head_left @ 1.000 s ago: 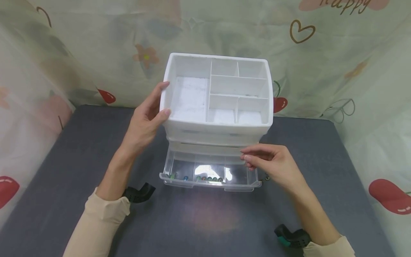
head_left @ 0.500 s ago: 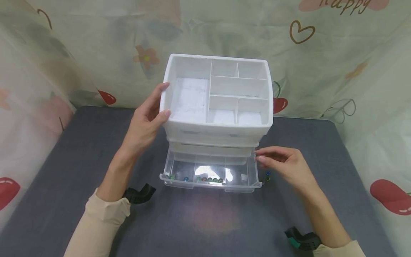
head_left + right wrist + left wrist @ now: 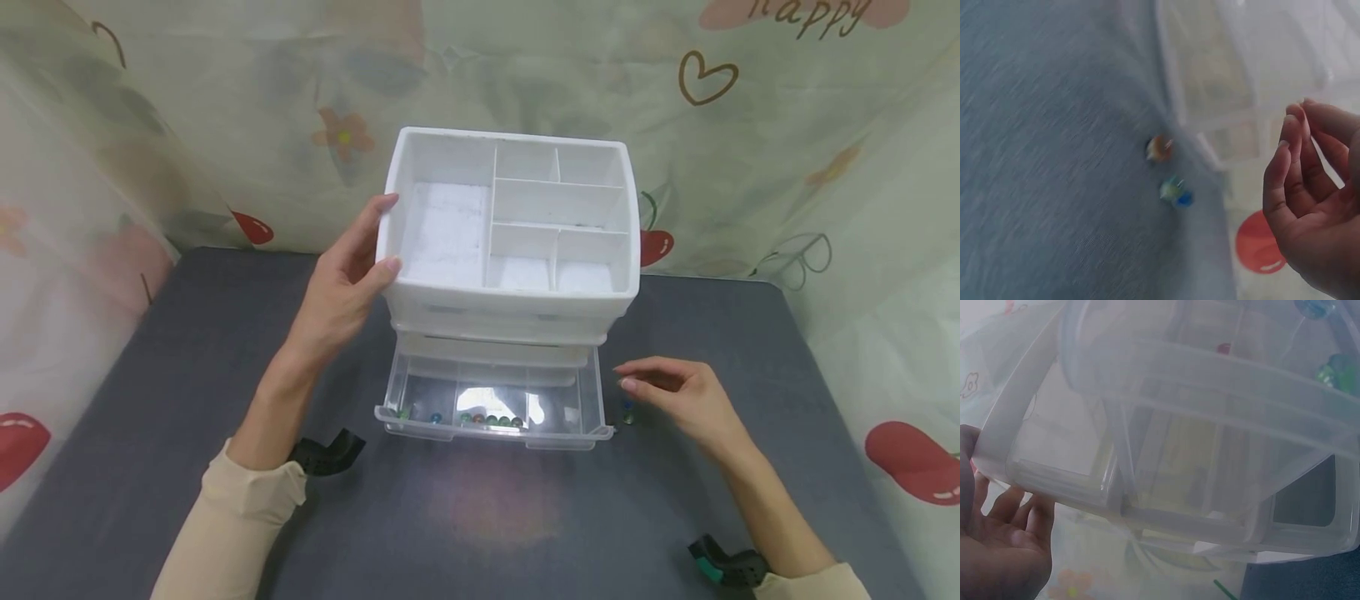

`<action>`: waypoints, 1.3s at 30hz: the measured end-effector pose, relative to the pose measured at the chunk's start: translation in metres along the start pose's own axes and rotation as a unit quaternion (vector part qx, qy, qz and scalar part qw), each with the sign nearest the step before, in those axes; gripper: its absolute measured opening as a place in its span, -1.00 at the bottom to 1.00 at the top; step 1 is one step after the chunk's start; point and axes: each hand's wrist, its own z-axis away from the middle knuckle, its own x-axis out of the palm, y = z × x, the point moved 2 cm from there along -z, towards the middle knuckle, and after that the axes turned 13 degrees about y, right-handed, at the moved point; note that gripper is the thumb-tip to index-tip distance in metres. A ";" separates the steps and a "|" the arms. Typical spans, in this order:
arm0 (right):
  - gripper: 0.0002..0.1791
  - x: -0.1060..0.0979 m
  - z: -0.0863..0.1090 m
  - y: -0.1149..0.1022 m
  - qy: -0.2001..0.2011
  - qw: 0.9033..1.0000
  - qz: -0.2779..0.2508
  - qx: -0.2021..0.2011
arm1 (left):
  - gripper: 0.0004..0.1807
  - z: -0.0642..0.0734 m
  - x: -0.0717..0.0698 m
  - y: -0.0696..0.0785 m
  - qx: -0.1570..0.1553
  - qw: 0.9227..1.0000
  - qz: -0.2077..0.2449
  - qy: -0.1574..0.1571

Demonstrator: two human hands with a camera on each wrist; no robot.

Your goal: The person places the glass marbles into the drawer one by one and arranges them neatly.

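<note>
My left hand (image 3: 341,279) grips the left side of a white organizer box (image 3: 442,293), thumb over its top rim. Below the box, a clear drawer (image 3: 517,379) is pulled out towards me. Several glass marbles (image 3: 491,421) lie along its front. To the right of the drawer my right hand (image 3: 686,396) hovers above the table, thumb and fingers loosely bent close together, with nothing visible between them. Near it on the table are a brown marble (image 3: 1160,149), a green marble (image 3: 1171,187) and a blue marble (image 3: 1185,199), blurred in the right wrist view.
The organizer's top has one large compartment (image 3: 446,233) and several small ones. It stands on a dark grey table (image 3: 480,533). A patterned cloth (image 3: 262,108) hangs behind and at both sides. Black wrist devices (image 3: 326,452) are on both arms.
My right hand has moved from above the drawer's right part, rightwards and a little nearer me, beside the loose marbles. The left hand keeps its grip on the organizer.
</note>
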 end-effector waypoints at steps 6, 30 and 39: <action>-0.67 -0.004 0.000 0.017 -0.001 1.000 0.010 -0.005 | -0.30 0.001 0.000 0.000 0.001 1.000 0.001 0.002; -0.72 -0.013 -0.003 0.061 -0.026 0.999 0.047 -0.002 | -0.31 0.000 0.001 0.000 0.003 1.000 0.016 0.001; -0.77 -0.010 -0.004 0.073 -0.042 0.999 0.031 -0.006 | -0.30 0.001 0.000 0.000 0.003 1.000 0.004 0.003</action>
